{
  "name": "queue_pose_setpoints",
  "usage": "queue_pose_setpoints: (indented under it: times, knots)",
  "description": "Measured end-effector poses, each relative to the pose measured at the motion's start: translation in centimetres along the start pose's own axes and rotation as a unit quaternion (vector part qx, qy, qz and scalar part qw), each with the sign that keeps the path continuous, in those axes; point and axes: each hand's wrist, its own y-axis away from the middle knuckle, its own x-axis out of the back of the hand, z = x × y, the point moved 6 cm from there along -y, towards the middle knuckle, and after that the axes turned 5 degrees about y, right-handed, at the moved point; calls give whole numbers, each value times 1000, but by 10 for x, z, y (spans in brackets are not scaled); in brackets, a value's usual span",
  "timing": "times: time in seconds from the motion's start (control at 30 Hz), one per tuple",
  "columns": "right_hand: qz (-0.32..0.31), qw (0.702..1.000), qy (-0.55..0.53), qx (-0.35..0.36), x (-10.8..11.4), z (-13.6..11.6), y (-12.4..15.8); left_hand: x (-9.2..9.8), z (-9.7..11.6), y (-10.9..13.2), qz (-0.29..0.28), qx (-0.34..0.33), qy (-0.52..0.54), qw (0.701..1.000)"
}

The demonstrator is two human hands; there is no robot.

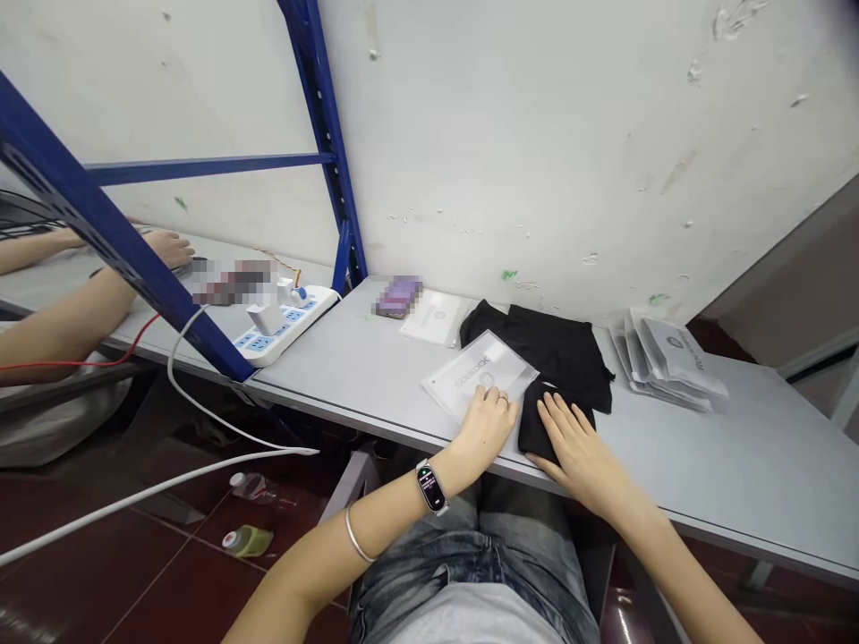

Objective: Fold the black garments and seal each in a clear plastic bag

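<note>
My left hand (480,432), wearing a smartwatch and a bangle, has its fingertips on the near edge of a clear plastic bag (476,376) that holds a white printed sheet. My right hand (570,438) lies flat with spread fingers on a black folded cloth (554,420). A second black cloth (530,344) lies behind it, partly under the bag. Both hands are at the front edge of a grey table (738,447).
A stack of packaged bags (664,362) sits to the right. A blurred phone (399,297) and a white card (433,317) lie by the wall. A blue shelf upright (181,286) divides the table from a power strip (288,322) and a co-worker's arms (67,309).
</note>
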Motion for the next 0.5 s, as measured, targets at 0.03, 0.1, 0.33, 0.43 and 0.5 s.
queue_pose_setpoints:
  times: [0.03, 0.1, 0.33, 0.43, 0.5]
  knots:
    - [0, 1000, 1, -1, 0, 0, 0, -1, 1, -1, -3, -1, -2, 1000]
    - [0, 1000, 3, -3, -1, 0, 1, -1, 3, -3, -7, -4, -12, 1000]
    - [4, 1000, 6, -2, -2, -1, 3, -2, 9, -7, -13, -13, -39, 999]
    - [6, 1000, 4, -7, -1, -1, 2, -5, 10, -8, -18, -14, -48, 999]
    - [8, 1000, -3, -12, -1, -1, 1, -7, 11, -8, -20, -15, -54, 998]
